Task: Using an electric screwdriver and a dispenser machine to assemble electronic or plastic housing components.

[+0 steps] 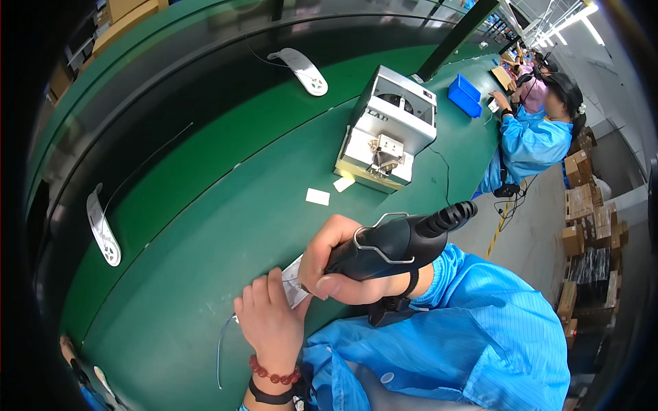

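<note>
My right hand (330,264) is wrapped round a black electric screwdriver (384,250) with a wire hanging loop and a ribbed cable sleeve. The tool lies tilted, its front end toward the white plastic part (293,286) on the green bench. Fingers and part hide the screwdriver's tip. Across that part rests my left hand (269,315), fingers bent over it and holding it against the bench. Much of the part is covered by both hands. A thin bluish wire (220,351) trails from beside my left hand toward the lower left.
A silver-white screw feeder (389,130) stands beyond my hands, with two small pale cards (317,196) nearby. Farther right are a blue bin (465,96) and a co-worker in a blue smock (538,147). White shells with wires (305,72) lie on the green belt (205,147).
</note>
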Available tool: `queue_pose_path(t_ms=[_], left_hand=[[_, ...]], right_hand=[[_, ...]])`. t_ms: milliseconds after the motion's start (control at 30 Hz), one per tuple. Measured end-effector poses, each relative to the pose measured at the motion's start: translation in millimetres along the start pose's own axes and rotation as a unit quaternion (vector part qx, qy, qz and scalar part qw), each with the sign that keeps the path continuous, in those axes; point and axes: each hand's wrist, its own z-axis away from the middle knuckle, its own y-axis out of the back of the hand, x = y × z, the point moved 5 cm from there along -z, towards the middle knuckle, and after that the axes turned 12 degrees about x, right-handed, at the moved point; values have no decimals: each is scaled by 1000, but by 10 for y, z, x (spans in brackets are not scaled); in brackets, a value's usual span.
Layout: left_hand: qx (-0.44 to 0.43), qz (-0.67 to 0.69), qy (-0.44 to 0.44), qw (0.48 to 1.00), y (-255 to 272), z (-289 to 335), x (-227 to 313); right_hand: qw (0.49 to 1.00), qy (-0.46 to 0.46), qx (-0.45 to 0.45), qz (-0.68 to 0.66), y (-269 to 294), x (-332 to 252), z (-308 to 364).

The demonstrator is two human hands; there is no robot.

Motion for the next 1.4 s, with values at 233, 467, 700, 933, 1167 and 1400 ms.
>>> queue_pose_path(t_ms=[233, 467, 700, 933, 1167, 1400], left_hand=[[4, 5, 7, 1000, 27, -32, 23], [7, 7, 13, 1000, 34, -44, 33], [8, 8, 0, 1000, 63, -24, 36], [11, 13, -2, 1000, 73, -19, 30], [14, 9, 4, 1000, 68, -17, 53], [9, 4, 6, 1000, 84, -16, 59]], right_hand=[[1000, -26, 9, -7, -27, 30, -13], [1000, -8, 19, -18, -23, 41, -27], [988, -16, 139, -67, -3, 75, -50], [995, -35, 84, -46, -35, 103, -92], [986, -33, 142, -84, -25, 99, -129], [992, -63, 96, -58, 0, 120, -108]])
